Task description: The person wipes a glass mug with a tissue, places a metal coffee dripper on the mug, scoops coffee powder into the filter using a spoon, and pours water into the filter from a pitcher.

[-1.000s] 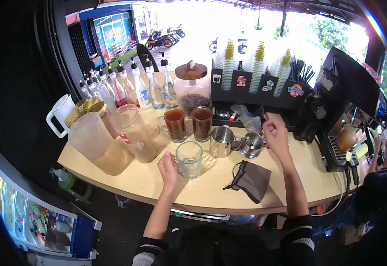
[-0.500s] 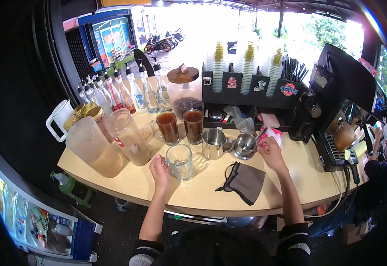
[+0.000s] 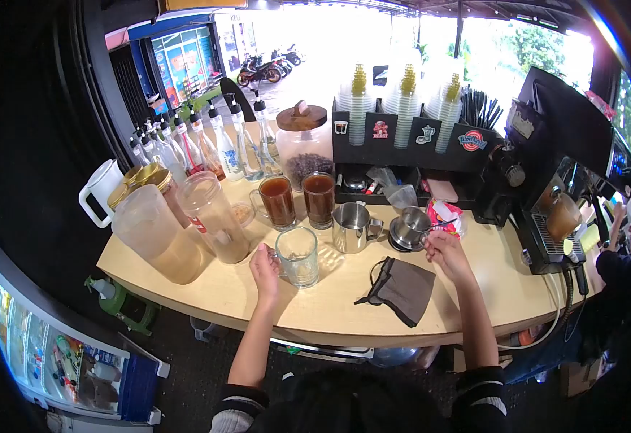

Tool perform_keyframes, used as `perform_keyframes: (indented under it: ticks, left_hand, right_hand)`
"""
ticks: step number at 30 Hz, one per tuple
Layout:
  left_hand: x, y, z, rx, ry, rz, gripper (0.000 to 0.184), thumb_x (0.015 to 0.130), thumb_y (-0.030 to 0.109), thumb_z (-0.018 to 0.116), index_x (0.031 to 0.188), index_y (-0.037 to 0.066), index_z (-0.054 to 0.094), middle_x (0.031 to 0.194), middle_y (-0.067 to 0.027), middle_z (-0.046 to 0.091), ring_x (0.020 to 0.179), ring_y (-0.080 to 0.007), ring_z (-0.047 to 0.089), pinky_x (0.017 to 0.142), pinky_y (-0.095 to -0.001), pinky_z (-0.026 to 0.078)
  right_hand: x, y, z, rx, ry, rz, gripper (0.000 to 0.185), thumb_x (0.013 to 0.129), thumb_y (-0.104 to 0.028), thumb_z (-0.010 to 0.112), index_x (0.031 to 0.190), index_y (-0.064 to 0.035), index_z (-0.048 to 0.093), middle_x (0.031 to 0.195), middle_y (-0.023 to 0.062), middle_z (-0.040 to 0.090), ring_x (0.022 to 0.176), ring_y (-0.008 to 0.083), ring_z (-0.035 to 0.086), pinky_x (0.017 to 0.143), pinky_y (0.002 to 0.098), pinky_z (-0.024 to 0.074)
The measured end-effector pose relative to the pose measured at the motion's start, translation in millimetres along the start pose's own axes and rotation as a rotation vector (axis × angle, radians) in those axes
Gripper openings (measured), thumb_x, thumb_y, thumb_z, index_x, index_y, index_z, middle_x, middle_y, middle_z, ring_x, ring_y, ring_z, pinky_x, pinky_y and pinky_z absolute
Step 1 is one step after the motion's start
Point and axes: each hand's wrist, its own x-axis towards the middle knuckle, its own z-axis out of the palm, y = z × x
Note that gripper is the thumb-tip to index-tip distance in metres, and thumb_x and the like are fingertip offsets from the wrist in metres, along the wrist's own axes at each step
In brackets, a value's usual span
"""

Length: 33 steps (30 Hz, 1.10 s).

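My left hand [image 3: 264, 270] is closed round the handle of a clear glass mug [image 3: 297, 257], which stands upright with no drink visible in it. My right hand [image 3: 447, 254] is closed by the handle side of a small metal cup [image 3: 411, 222]. That cup is slightly tilted and raised over a dark round base [image 3: 400, 239]; my fingers hide part of the grip. Between the two hands stands a steel milk pitcher [image 3: 351, 228]. Behind the clear mug are two glass mugs of brown drink, one on the left [image 3: 277, 202] and one on the right [image 3: 320, 200].
A dark cloth pouch [image 3: 402, 291] lies near the counter's front. Plastic pitchers [image 3: 158, 234] and pump bottles [image 3: 229, 148] line the left side. A black cup holder [image 3: 402, 137] stands behind; an espresso machine [image 3: 557, 216] is at right, near another person's hand [image 3: 619, 216].
My right hand has brought the small metal cup up a little from its base and tilted it. My left hand stays on the glass mug's handle. The view has shifted slightly.
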Motion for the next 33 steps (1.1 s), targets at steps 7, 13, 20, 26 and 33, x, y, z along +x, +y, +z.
perform_keyframes:
  ticks: [7, 13, 20, 26, 33]
  left_hand:
    - [1, -2, -1, -0.004, -0.014, -0.012, 0.037, 0.097, 0.038, 0.044, 0.07, 0.012, 0.045, 0.059, 0.0064, 0.038, 0.051, -0.0021, 0.036, 0.044, -0.0183, 0.024]
    - [4, 5, -6, 0.164, -0.142, -0.011, 0.036, 0.098, 0.036, 0.042, 0.074, 0.01, 0.049, 0.063, 0.0036, 0.041, 0.053, -0.0041, 0.039, 0.047, -0.0201, 0.03]
    - [0, 28, -31, 0.24, -0.17, 0.148, 0.024, 0.1, 0.03, 0.038, 0.108, 0.008, 0.043, 0.092, -0.0024, 0.049, 0.087, -0.0097, 0.047, 0.076, -0.0257, 0.039]
    - [-8, 64, -34, 0.232, -0.19, 0.191, 0.019, 0.097, 0.023, 0.044, 0.109, 0.008, 0.044, 0.093, -0.0027, 0.05, 0.088, -0.0111, 0.049, 0.078, -0.0263, 0.04]
    - [-14, 88, -20, 0.263, -0.409, 0.211, 0.018, 0.09, 0.015, 0.057, 0.103, 0.005, 0.051, 0.099, -0.0035, 0.051, 0.091, -0.0113, 0.05, 0.078, -0.0269, 0.042]
  right_hand:
    - [-26, -59, 35, 0.019, -0.026, -0.12, 0.012, 0.093, -0.014, 0.054, 0.087, -0.0043, 0.056, 0.078, 0.0033, 0.057, 0.063, 0.0087, 0.05, 0.059, 0.0247, 0.0453]
    - [-36, -85, 102, 0.086, -0.196, -0.119, 0.01, 0.092, -0.013, 0.056, 0.096, -0.0038, 0.055, 0.083, 0.0082, 0.061, 0.061, 0.0097, 0.051, 0.057, 0.025, 0.0451]
    - [-36, -70, 196, 0.087, -0.344, -0.091, 0.013, 0.092, -0.012, 0.057, 0.1, -0.0044, 0.053, 0.09, 0.0144, 0.065, 0.062, 0.0079, 0.053, 0.061, 0.0214, 0.0469]
    - [-33, -41, 241, 0.052, -0.384, -0.15, 0.012, 0.092, -0.01, 0.055, 0.101, -0.0026, 0.052, 0.096, 0.02, 0.066, 0.063, 0.011, 0.058, 0.061, 0.0257, 0.0505]
    - [-42, -23, 264, 0.072, -0.324, -0.183, 0.009, 0.093, -0.008, 0.055, 0.093, 0.0002, 0.052, 0.096, 0.0166, 0.068, 0.059, 0.0086, 0.057, 0.057, 0.0233, 0.0495]
